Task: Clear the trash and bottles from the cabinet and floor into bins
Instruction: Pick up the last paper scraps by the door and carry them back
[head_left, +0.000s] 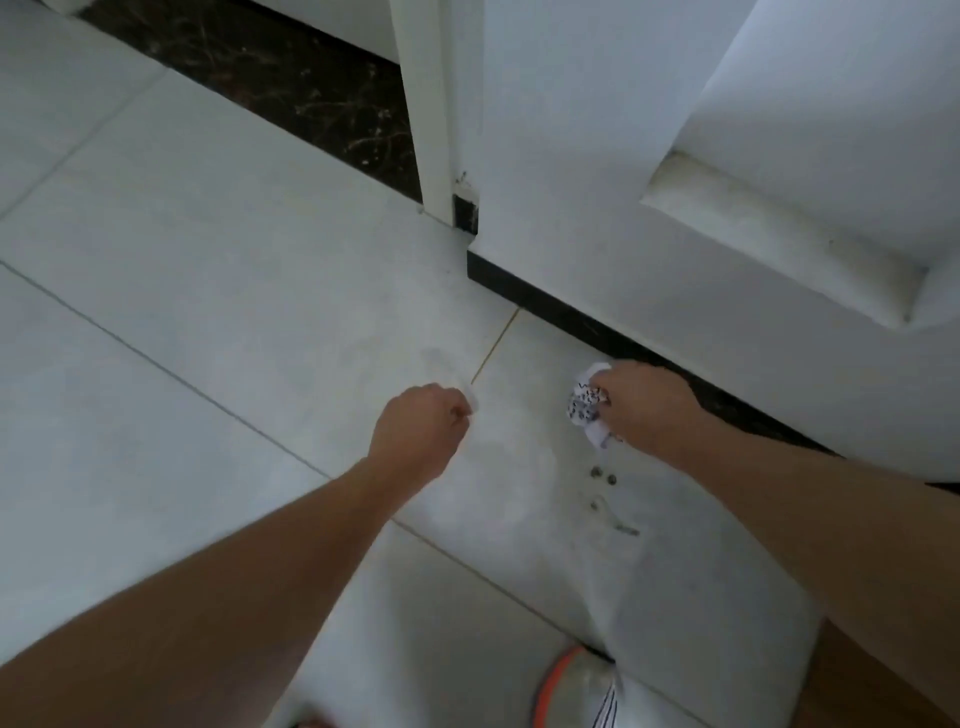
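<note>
White paper wad (586, 404) w/ black specks; pale grey floor tiles (218, 291); black baseboard (571, 317).

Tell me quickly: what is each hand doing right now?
Left hand: fingers curled, pinching a small white scrap.
Right hand: gripping a crumpled printed paper.
</note>
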